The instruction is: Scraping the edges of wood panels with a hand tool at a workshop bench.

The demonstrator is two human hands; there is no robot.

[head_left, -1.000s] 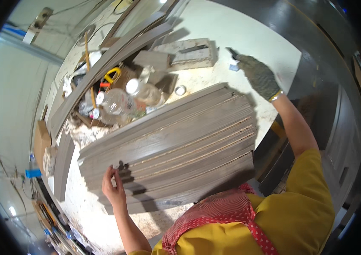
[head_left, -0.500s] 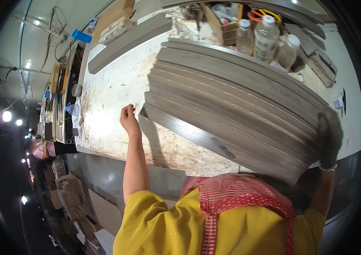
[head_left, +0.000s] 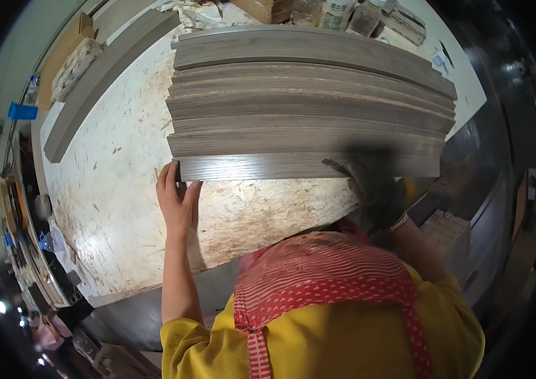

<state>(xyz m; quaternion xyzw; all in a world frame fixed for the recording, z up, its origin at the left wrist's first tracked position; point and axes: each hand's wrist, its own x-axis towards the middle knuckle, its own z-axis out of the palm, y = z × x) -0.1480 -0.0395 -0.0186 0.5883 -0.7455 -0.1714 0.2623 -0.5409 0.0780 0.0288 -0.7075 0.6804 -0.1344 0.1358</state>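
Note:
Several long grey wood-grain boards (head_left: 299,101) lie side by side, overlapping like steps, on a stained white worktable (head_left: 116,208). My bare left hand (head_left: 176,199) is at the left end of the nearest board (head_left: 249,168). Its fingers are on the end and the thumb is by the near edge, with the corner between them. A dark glove covers my right hand (head_left: 378,196), which is at the near edge of the same board, right of its middle. Motion smears that hand, and I cannot make out its fingers.
Another grey board (head_left: 100,79) lies apart at the far left, beside a cardboard box (head_left: 66,57). Clear bottles (head_left: 366,18) stand at the far edge. A blue cup (head_left: 23,111) is at the left. Stacked pieces (head_left: 441,234) sit below the table at right.
My left hand has come to the nearest board's left end. My right hand has left the boards' right end and moved left along the near edge. The view has turned, so the boards lie more level.

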